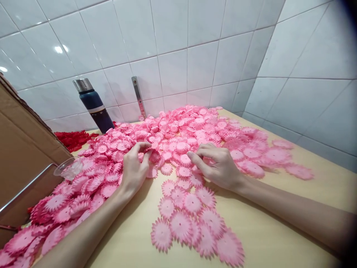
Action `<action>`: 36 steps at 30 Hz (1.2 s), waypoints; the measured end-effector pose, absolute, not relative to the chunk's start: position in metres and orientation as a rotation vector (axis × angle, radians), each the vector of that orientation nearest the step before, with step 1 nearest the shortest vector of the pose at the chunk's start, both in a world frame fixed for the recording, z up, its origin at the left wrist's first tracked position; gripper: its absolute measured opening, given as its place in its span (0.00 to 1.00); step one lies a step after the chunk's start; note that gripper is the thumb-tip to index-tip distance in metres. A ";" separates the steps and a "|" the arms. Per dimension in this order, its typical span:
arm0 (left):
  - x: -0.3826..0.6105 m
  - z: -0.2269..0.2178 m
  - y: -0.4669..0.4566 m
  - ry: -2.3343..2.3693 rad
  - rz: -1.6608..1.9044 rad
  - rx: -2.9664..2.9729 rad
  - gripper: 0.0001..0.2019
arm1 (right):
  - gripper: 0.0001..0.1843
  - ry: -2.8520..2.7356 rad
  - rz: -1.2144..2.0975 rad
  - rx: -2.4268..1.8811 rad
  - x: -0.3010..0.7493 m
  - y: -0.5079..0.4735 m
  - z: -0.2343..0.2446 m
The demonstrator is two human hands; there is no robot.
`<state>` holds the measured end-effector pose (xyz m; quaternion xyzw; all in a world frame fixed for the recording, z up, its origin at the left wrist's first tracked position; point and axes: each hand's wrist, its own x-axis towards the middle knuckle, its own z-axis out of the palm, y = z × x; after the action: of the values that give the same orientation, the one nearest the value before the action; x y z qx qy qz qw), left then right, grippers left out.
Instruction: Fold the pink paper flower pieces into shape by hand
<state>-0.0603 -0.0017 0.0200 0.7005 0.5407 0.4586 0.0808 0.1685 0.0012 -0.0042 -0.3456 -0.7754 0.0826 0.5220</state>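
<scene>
A cardboard box (pixel 19 149) stands at the far left, with a clear plastic cup (pixel 68 168) beside it and a dark blue bottle (pixel 93 106) against the tiled wall behind. Pink paper flowers (pixel 181 219) cover much of the table (pixel 267 238). The left hand (pixel 135 169) pinches one flower at the heap's near edge with curled fingers. The right hand (pixel 217 165), just beside it, rests half open on the flowers, forefinger stretched toward the left hand.

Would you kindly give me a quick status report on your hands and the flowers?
Left hand pinching a pink flower piece at the pile's edge. Right hand resting on the pink pile, fingers loosely curled. Plastic cup and flask off to the left.
</scene>
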 end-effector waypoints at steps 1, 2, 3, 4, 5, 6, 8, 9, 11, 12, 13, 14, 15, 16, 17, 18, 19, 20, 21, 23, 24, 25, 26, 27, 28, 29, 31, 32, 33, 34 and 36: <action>-0.060 0.020 -0.002 1.604 1.387 2.060 0.06 | 0.20 -1.858 0.197 -0.826 0.168 0.001 -0.004; -0.060 0.020 -0.002 1.590 1.408 2.038 0.06 | 0.20 -1.858 0.196 -0.819 0.168 0.001 -0.005; -0.060 0.020 -0.002 1.569 1.428 2.034 0.06 | 0.20 -1.859 0.194 -0.807 0.168 0.002 -0.005; -0.059 0.020 -0.003 1.533 1.441 2.041 0.06 | 0.19 -1.861 0.191 -0.790 0.168 0.002 -0.005; -0.058 0.021 -0.004 1.480 1.456 2.049 0.07 | 0.19 -1.866 0.185 -0.771 0.168 0.001 -0.004; -0.056 0.022 -0.006 1.408 1.475 2.046 0.07 | 0.17 -1.875 0.176 -0.747 0.168 0.001 -0.004; -0.050 0.024 -0.012 1.240 1.502 2.009 0.06 | 0.11 -1.910 0.156 -0.690 0.168 0.001 -0.004; -0.046 0.025 -0.016 1.167 1.509 1.971 0.06 | 0.07 -1.932 0.144 -0.655 0.168 0.001 -0.004; -0.036 0.026 -0.024 1.086 1.455 1.898 0.05 | 0.03 -1.969 0.121 -0.585 0.168 0.001 -0.004; -0.032 0.027 -0.029 1.064 1.420 1.843 0.05 | 0.06 -1.986 0.110 -0.553 0.168 0.001 -0.004; -0.028 0.026 -0.032 1.057 1.374 1.771 0.06 | 0.08 -2.003 0.102 -0.521 0.168 0.001 -0.004; -0.025 0.026 -0.035 1.050 1.340 1.695 0.07 | 0.08 -2.024 0.091 -0.485 0.168 0.001 -0.005; -0.023 0.025 -0.037 1.055 1.323 1.628 0.08 | 0.07 -2.048 0.081 -0.448 0.168 0.000 -0.005; -0.023 0.024 -0.037 1.061 1.312 1.566 0.09 | 0.05 -2.071 0.070 -0.414 0.168 0.000 -0.005; -0.023 0.023 -0.037 1.059 1.301 1.510 0.10 | 0.04 -2.090 0.059 -0.388 0.168 0.000 -0.005; -0.024 0.022 -0.036 1.057 1.292 1.459 0.12 | 0.03 -2.102 0.052 -0.377 0.168 -0.001 -0.005; -0.025 0.021 -0.034 1.052 1.285 1.414 0.13 | 0.03 -2.109 0.050 -0.380 0.167 -0.001 -0.005; -0.027 0.020 -0.032 1.048 1.277 1.376 0.13 | 0.04 -2.112 0.056 -0.394 0.167 -0.001 -0.005; -0.028 0.019 -0.030 1.045 1.271 1.345 0.14 | 0.04 -2.115 0.068 -0.411 0.167 -0.001 -0.005; -0.030 0.017 -0.027 1.039 1.268 1.299 0.14 | 0.05 -2.128 0.094 -0.431 0.168 -0.001 -0.004; -0.030 0.016 -0.026 1.030 1.263 1.278 0.14 | 0.05 -2.133 0.103 -0.435 0.168 -0.001 -0.004; -0.030 0.015 -0.025 1.016 1.257 1.256 0.14 | 0.05 -2.135 0.109 -0.438 0.168 -0.001 -0.004; -0.031 0.014 -0.025 0.999 1.249 1.235 0.14 | 0.05 -2.135 0.114 -0.442 0.168 -0.001 -0.004; -0.031 0.013 -0.024 0.982 1.240 1.217 0.14 | 0.06 -2.133 0.117 -0.447 0.168 -0.001 -0.004; -0.031 0.013 -0.024 0.965 1.225 1.204 0.13 | 0.06 -2.131 0.121 -0.452 0.168 0.000 -0.004; -0.031 0.013 -0.024 0.952 1.207 1.199 0.13 | 0.06 -2.131 0.122 -0.455 0.168 0.000 -0.004; -0.032 0.015 -0.025 0.935 1.170 1.213 0.11 | 0.06 -2.140 0.121 -0.458 0.168 0.000 -0.005; -0.032 0.017 -0.025 0.936 1.156 1.232 0.11 | 0.06 -2.147 0.120 -0.462 0.168 0.000 -0.005; -0.032 0.018 -0.026 0.943 1.150 1.256 0.11 | 0.06 -2.153 0.123 -0.470 0.168 0.000 -0.005; -0.032 0.020 -0.026 0.959 1.155 1.281 0.11 | 0.05 -2.158 0.133 -0.481 0.169 -0.001 -0.005; -0.031 0.022 -0.027 1.009 1.184 1.335 0.11 | 0.06 -2.163 0.177 -0.515 0.170 -0.002 -0.005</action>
<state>-0.0311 -0.0267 0.0223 0.5565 0.4206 0.4936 0.5194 0.1696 -0.0016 -0.0050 -0.2075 -0.8707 0.0714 0.4401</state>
